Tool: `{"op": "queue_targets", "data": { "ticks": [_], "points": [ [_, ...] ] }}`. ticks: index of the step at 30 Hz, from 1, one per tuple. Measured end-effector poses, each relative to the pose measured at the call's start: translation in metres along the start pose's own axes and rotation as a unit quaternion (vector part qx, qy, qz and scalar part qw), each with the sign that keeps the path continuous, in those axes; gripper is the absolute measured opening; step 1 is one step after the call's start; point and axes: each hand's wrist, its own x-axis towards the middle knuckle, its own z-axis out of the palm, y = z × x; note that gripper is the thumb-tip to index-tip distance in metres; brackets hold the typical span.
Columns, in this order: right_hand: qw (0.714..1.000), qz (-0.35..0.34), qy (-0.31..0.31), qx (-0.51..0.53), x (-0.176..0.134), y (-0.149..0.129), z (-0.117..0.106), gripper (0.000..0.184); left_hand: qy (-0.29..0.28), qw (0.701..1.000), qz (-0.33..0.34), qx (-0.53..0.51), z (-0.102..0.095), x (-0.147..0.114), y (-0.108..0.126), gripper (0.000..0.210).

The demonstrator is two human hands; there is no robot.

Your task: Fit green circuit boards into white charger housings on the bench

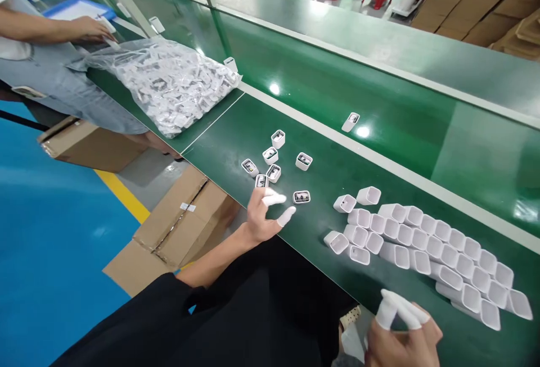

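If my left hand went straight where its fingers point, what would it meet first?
Probably the small, rounded, white plastic-looking casing with a dark insert, just ahead of your left hand, though depth is unclear.

The green worktop (228,131) bears a clear bag (99,60) of small white pieces (177,86), several short white cases (270,157) and a cluster of hollow white housings (394,256).

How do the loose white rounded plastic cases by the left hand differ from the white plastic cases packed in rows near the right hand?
The loose white plastic cases show patterned inserts; the packed white plastic cases mostly look plain and pale inside. The loose ones are scattered; the packed ones sit close together. Both are rounded, open and on the green table.
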Motion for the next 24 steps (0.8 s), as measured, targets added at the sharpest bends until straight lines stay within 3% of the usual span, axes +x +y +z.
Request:
{"op": "queue_targets", "data": {
  "ticks": [2, 5, 7, 9, 11, 13, 18, 24],
  "points": [
    [0.994, -0.048, -0.057, 0.084, 0.012, -0.040, 0.004, 0.014, 0.057, 0.996, -0.044, 0.051, -0.010, -0.006, -0.007, 0.034],
    [0.959, -0.043, -0.211, 0.186, 0.036, -0.109, 0.033, 0.024, 0.070, 0.982, -0.154, 0.087, -0.020, -0.012, -0.021, 0.048],
    [0.948, -0.030, -0.253, 0.189, 0.051, -0.143, 0.064, 0.034, 0.048, 0.972, -0.215, 0.083, -0.021, -0.015, -0.029, 0.050],
    [0.951, -0.022, -0.287, 0.117, 0.063, -0.163, 0.097, 0.053, 0.032, 0.964, -0.254, 0.068, -0.018, -0.017, -0.034, 0.047],
    [0.950, -0.021, -0.307, 0.054, 0.072, -0.169, 0.123, 0.064, 0.026, 0.961, -0.268, 0.060, -0.014, -0.019, -0.037, 0.045],
    [0.948, -0.014, -0.317, 0.037, 0.078, -0.169, 0.139, 0.060, 0.029, 0.962, -0.261, 0.070, -0.010, -0.021, -0.037, 0.043],
    [0.939, -0.020, -0.333, 0.085, 0.085, -0.169, 0.155, 0.034, 0.028, 0.963, -0.250, 0.102, -0.006, -0.020, -0.036, 0.036],
    [0.897, -0.008, -0.422, 0.131, 0.100, -0.184, 0.172, 0.038, 0.012, 0.964, -0.233, 0.127, -0.006, -0.017, -0.034, 0.036]
  ]
}}
